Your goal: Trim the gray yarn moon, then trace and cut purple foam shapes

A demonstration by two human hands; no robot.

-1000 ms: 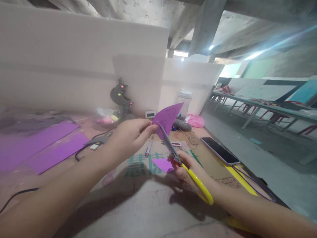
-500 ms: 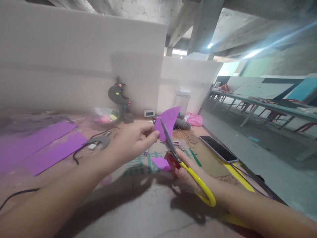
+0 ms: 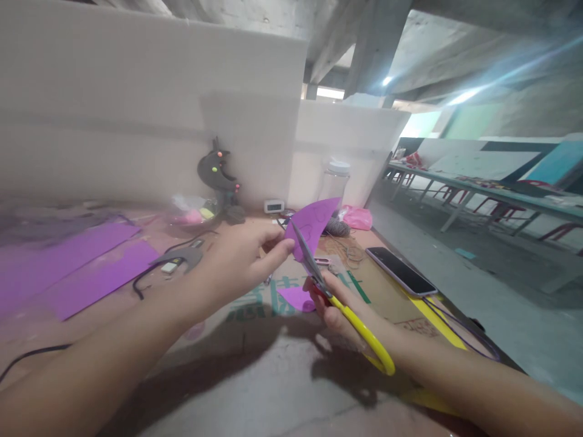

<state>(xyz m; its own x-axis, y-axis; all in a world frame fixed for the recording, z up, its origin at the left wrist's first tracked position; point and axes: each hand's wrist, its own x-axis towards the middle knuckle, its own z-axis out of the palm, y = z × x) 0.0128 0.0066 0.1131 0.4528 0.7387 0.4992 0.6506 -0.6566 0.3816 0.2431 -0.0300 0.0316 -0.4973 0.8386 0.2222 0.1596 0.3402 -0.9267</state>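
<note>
My left hand [image 3: 248,258] pinches the left edge of a purple sheet piece [image 3: 317,220] between thumb and fingers, holding it above the table. Drawn lines show on its face. In my right hand [image 3: 339,309] are scissors [image 3: 357,326] with yellow handles and a red part near the pivot. Their blades point up and away and lie across the lower left of the piece, close to my left fingertips. Whether the blades are fully closed is hard to see. Below, a smaller purple offcut [image 3: 297,298] rests on the cardboard [image 3: 255,340].
Purple sheets [image 3: 107,276] lie at the left beside a dark cable. A black crescent-shaped stand [image 3: 216,173], a small white digital clock [image 3: 274,207], a clear jar [image 3: 336,179], grey yarn [image 3: 337,227] and a pink bag [image 3: 357,217] stand behind. A phone [image 3: 401,270] lies near the right edge.
The purple piece has tilted a little, its upper tip swinging to the right. The scissor blades have shifted slightly left and look closer together. Both hands keep their grip.
</note>
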